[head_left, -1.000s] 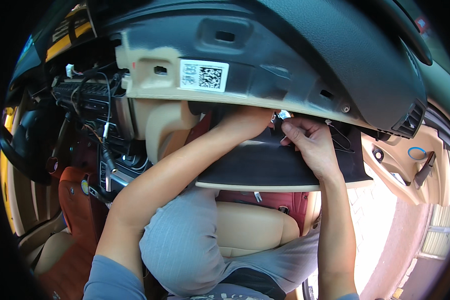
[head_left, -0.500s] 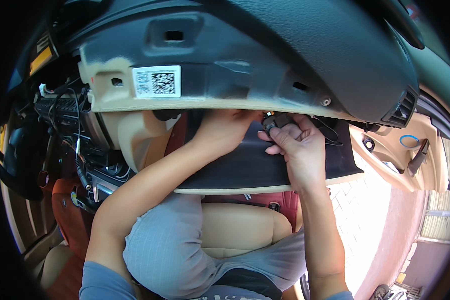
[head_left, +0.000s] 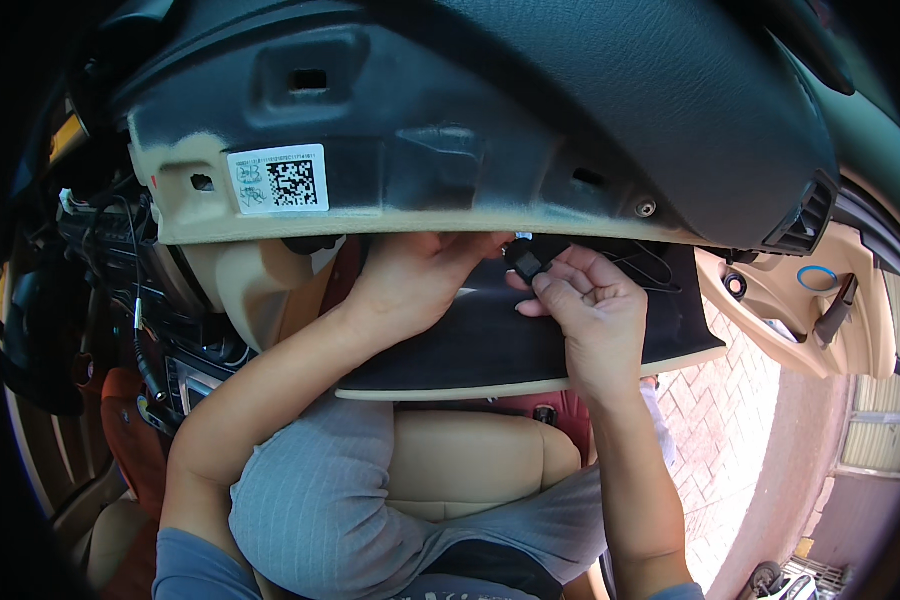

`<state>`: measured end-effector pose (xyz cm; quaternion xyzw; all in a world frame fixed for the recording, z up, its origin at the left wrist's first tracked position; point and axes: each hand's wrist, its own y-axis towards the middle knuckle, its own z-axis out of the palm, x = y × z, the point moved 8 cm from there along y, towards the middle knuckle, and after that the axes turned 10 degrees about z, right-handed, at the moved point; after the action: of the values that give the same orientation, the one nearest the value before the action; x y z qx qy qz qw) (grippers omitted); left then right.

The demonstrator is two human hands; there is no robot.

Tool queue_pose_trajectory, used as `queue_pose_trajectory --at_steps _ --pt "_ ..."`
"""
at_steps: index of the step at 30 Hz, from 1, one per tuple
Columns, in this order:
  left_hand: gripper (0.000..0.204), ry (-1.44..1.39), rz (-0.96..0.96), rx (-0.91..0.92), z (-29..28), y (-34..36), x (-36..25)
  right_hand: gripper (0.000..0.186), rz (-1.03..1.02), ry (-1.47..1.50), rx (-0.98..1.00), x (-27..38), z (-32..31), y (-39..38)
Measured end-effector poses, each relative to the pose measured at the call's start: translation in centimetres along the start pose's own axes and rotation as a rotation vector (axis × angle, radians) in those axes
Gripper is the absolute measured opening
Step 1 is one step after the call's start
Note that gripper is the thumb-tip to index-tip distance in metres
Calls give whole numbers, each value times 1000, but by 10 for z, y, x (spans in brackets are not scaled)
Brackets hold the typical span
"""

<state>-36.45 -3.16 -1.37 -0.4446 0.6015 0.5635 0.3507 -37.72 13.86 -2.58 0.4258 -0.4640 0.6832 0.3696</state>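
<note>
Under the lower edge of the stripped dashboard panel, both my hands meet around a small, dark, squarish piece that looks like a cable connector. My right hand pinches its right side between thumb and fingers. From the left reaches my left hand, palm bent inward, its fingertips closed near the piece's far left end and partly covered by the panel edge. What those fingertips grip is hidden. Below both hands hangs the lowered dark glovebox lid with its beige rim.
A thin black cable loop hangs right of my right hand. At left, loose wiring dangles by the centre console. The open door stands at right, beside brick paving. A beige seat lies below.
The view has shifted slightly, so the panel sits lower and further left. The dark piece has turned between my hands and shows its flat face; my right fingers have moved toward its right side.
</note>
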Motion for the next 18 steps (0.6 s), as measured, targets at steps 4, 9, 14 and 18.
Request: queue_pose_trajectory --at_steps 4,9,14,18 --pt "19 -23 -92 -7 0 -3 -9 29 -7 61 6 2 -1 1" --pt "17 -17 -126 43 7 -10 -24 37 -52 107 9 6 1 -1" --pt "17 37 -133 -11 7 -9 -24 40 -56 111 -13 7 0 -1" --pt "16 -32 -199 -31 9 -10 -17 39 -55 122 6 7 0 -1"
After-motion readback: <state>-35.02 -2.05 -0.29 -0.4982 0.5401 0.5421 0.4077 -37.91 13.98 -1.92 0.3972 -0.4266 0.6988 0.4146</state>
